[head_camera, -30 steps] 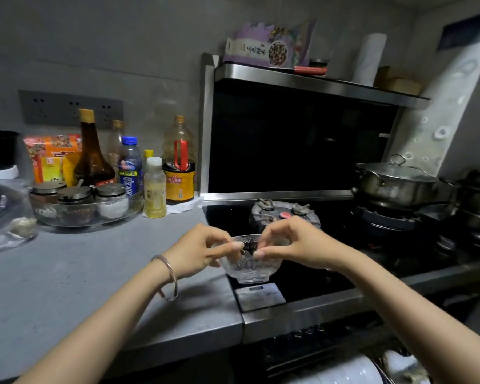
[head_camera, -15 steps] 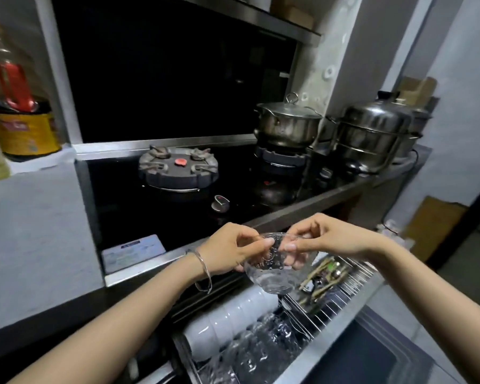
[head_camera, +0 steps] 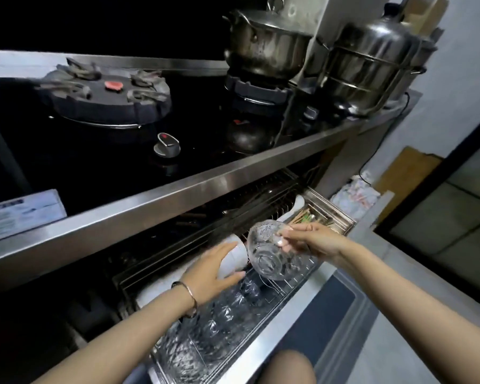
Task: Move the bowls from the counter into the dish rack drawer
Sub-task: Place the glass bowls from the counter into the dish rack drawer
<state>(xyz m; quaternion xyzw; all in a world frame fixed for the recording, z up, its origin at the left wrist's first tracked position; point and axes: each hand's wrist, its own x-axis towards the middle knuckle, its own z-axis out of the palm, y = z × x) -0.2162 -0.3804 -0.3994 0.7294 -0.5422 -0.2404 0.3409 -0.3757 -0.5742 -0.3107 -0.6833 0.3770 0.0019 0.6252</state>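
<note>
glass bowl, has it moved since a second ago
Yes. The glass bowl was over the cooktop, level with the counter edge; now it is below that edge, tilted over the open dish rack drawer, held in the right hand.

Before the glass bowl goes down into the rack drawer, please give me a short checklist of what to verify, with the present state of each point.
1. Dish rack drawer pulled open: ok.
2. Right hand grip on the glass bowl at its rim: ok.
3. Bowl tilted on edge over the rack: ok.
4. Left hand resting on the white bowls, beside the bowl's path: ok.
5. Free slot at the end of the glass bowl row: cannot tell, the clear glass blurs together.
6. Utensil tray clear of the bowl: ok.
</note>
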